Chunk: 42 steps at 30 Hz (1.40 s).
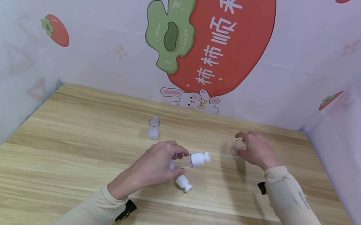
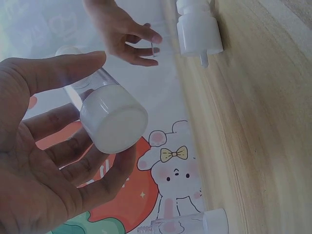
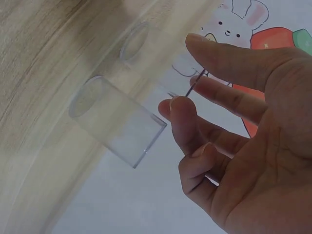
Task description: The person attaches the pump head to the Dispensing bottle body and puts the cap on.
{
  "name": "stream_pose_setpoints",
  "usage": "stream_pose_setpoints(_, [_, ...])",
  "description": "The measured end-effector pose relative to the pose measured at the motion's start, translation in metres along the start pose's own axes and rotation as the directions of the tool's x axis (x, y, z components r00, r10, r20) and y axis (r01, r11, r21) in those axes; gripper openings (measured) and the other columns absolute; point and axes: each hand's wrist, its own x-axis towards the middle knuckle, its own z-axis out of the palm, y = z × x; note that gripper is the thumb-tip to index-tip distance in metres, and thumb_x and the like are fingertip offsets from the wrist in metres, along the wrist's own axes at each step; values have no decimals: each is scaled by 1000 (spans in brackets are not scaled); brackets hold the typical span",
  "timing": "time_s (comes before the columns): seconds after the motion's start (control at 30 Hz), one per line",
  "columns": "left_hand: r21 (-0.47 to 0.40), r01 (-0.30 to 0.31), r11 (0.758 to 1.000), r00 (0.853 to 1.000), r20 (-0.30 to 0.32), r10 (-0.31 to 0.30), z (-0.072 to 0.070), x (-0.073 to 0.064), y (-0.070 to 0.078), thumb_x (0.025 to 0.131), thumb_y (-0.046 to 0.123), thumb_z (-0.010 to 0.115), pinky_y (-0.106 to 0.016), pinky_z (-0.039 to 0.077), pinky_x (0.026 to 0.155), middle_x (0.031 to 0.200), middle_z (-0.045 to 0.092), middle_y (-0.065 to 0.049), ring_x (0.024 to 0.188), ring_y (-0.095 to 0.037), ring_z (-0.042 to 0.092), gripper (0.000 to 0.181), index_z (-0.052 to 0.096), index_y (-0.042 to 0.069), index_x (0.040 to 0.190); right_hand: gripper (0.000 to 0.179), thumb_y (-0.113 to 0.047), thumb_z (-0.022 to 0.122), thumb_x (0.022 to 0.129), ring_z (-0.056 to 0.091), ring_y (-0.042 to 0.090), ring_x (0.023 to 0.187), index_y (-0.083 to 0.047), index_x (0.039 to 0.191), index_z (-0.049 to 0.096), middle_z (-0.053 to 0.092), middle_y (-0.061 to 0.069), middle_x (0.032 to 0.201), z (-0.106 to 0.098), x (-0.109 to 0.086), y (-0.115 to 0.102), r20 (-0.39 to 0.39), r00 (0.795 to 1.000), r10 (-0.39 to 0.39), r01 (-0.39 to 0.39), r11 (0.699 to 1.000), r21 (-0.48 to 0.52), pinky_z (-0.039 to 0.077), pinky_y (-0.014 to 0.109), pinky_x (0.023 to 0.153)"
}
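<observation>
My left hand (image 1: 159, 161) holds a clear pump bottle (image 2: 114, 119) between thumb and fingers. Its white base faces the left wrist camera, and its white top (image 1: 199, 159) points to the right. Just below this hand, a white pump head (image 1: 184, 183) lies on its side on the table. At the right, my right hand (image 1: 258, 150) pinches the rim of a clear cap (image 3: 134, 44) between thumb and fingertips; the fingers partly hide that rim. Beside it stands a second clear cap (image 3: 119, 122), with its open rim upward.
Toward the back of the wooden table (image 1: 89, 169) stands a clear bottle (image 1: 154, 128) with a white bottom and no pump on it. A printed backdrop (image 1: 104, 63) rises behind the table's far edge, and pale sheets hang along both sides.
</observation>
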Motion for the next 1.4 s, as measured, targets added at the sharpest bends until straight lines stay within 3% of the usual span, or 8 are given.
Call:
stream_pose_setpoints(0.23, [-14, 4, 1000, 1000, 7, -4, 0, 0, 0, 79, 13, 87, -35, 53, 74, 98, 72, -4, 87, -19, 65, 34, 76, 8, 111, 40, -14, 74, 89, 68, 35, 100, -3, 127, 67, 71, 18, 111, 4, 3, 0, 10, 1000, -9, 9, 999, -38, 52, 55, 81])
stream_pose_setpoints(0.6, [-14, 2, 1000, 1000, 12, -2, -1, 0, 1, 79, 13, 87, -35, 53, 76, 98, 72, -4, 87, -18, 65, 34, 76, 8, 111, 37, -21, 73, 93, 68, 38, 104, -3, 125, 67, 72, 20, 113, 10, 5, -2, 17, 1000, 3, -2, 1000, -22, 52, 59, 84])
stream_pose_setpoints(0.8, [-13, 1, 1000, 1000, 10, -1, -1, 0, 1, 79, 12, 87, -35, 53, 76, 99, 72, -4, 88, -19, 66, 34, 76, 8, 112, 34, -11, 73, 91, 68, 39, 101, -2, 124, 68, 72, 20, 109, 4, 2, -4, 0, 1000, -13, 13, 1000, -15, 53, 56, 83])
stream_pose_setpoints(1.17, [-15, 15, 1000, 1000, 7, -15, -1, 0, 0, 79, 12, 87, -35, 53, 76, 98, 72, -4, 88, -19, 66, 35, 76, 7, 112, 34, -12, 74, 92, 67, 38, 99, -6, 124, 68, 72, 16, 109, -14, -14, -7, -78, 997, -19, 29, 990, 139, 51, 56, 82])
stream_pose_setpoints(1.4, [-11, 14, 1000, 1000, -1, -14, -3, 0, 0, 79, 12, 87, -35, 53, 75, 99, 72, -6, 88, -21, 66, 35, 75, 6, 111, 35, -16, 73, 94, 66, 23, 79, -10, 128, 67, 72, 14, 113, -22, -26, -14, -92, 996, -7, 29, 972, 233, 51, 46, 74])
